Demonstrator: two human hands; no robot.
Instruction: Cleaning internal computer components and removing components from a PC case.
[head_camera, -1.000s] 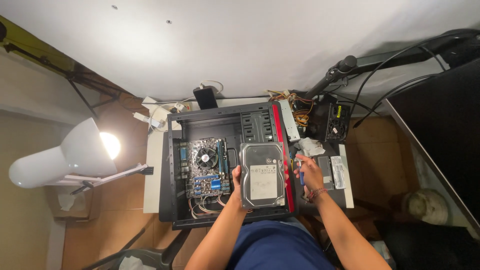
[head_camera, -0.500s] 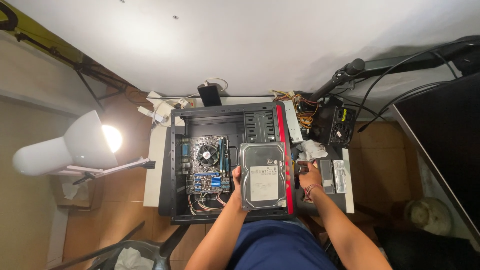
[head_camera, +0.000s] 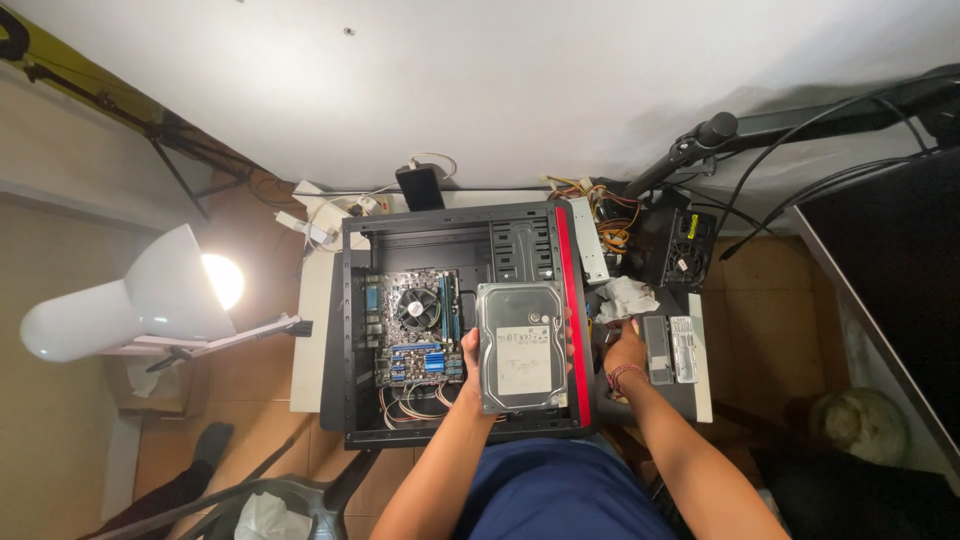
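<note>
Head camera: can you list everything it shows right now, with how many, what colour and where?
Hard drive: one, silver with a white label, held over the case.
Case: one, black with a red strip, open on the table.
Motherboard: one, with blue slots and a round fan, inside the case at left.
Table: one, white, under the case.
Lamp: one, white, lit, left of the table.
Phone: one, black, behind the case.
Power supply: one, black, right rear, with coloured wires.
Cloth: one, white, crumpled, right of the case.
Small flat parts: two, grey and silver, at the table's right edge.
Left hand: grips the drive's left edge.
Right hand: rests on the table beside the case, holding nothing that I can make out.
</note>
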